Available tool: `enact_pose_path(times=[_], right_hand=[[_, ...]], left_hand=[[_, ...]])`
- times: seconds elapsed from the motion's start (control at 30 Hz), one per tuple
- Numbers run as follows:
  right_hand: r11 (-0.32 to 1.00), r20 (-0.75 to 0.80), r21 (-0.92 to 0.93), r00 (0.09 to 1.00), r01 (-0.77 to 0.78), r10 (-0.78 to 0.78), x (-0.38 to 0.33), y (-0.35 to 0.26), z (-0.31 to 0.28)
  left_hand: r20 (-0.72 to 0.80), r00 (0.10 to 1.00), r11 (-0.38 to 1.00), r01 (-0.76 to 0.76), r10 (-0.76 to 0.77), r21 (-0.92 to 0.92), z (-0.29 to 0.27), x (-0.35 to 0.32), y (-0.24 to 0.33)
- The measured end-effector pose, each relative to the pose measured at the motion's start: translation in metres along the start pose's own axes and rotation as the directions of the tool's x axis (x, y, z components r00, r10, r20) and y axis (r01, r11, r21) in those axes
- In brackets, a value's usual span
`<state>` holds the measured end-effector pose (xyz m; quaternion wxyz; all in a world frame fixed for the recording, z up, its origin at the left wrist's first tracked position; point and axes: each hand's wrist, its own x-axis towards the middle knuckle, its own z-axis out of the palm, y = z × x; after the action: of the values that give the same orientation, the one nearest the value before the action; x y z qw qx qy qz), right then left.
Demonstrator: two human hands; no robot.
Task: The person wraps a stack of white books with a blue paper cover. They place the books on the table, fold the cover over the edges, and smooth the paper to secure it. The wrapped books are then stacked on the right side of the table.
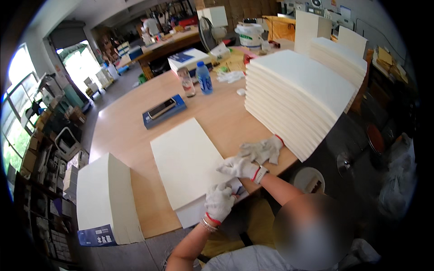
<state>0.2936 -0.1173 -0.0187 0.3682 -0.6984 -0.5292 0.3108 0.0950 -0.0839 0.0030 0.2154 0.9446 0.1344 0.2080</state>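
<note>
A large white paper sheet or book block (pixel 186 158) lies at a slant on the table in front of me. Below its near edge shows a paler sheet (pixel 192 214), and a small printed piece (pixel 240 189) lies by the near right corner. My left hand (pixel 220 202), in a white knit glove with a red cuff, has its fingers curled at the near edge; what is in them is hidden. My right hand (pixel 238 168), gloved the same way, rests with fingers stretched over the sheet's right edge. Beside it lies a spare pair of greyish gloves (pixel 262 150).
A tall stack of white book blocks (pixel 294 104) stands on the right, another stack (pixel 106 198) at the near left. Farther back are a phone (pixel 162 109) on a blue box (pixel 149 120), a blue bottle (pixel 204 79) and a clear bottle (pixel 186 82). A bucket (pixel 309 181) stands below the table's right edge.
</note>
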Motion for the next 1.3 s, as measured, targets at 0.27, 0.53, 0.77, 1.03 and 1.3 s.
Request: enact_pose_path(times=[0.27,0.53,0.77,1.03,1.3], right_hand=[[1.0,0.1,0.004,0.995,0.01,-0.01,-0.006,-0.036,-0.017],[0.972,0.228,0.234,0.973,-0.007,-0.048,-0.006,-0.004,-0.028],[0.924,-0.123,-0.375,0.992,-0.078,0.034,-0.007,-0.026,0.008],[0.898,-0.24,-0.397,0.966,-0.188,0.096,-0.001,-0.031,0.017],[0.906,-0.318,-0.345,0.939,-0.244,0.132,0.0,-0.024,0.012]], left_hand=[[-0.07,0.994,0.967,-0.069,0.089,0.244,-0.021,-0.012,0.007],[0.056,0.975,0.939,0.19,-0.215,0.285,-0.105,-0.066,-0.104],[0.216,0.696,0.725,0.681,-0.685,0.104,-0.121,-0.031,-0.123],[0.302,0.633,0.7,0.661,-0.713,0.269,-0.122,-0.02,-0.123],[0.717,0.695,0.572,-0.61,0.053,0.549,-0.119,0.06,-0.084]])
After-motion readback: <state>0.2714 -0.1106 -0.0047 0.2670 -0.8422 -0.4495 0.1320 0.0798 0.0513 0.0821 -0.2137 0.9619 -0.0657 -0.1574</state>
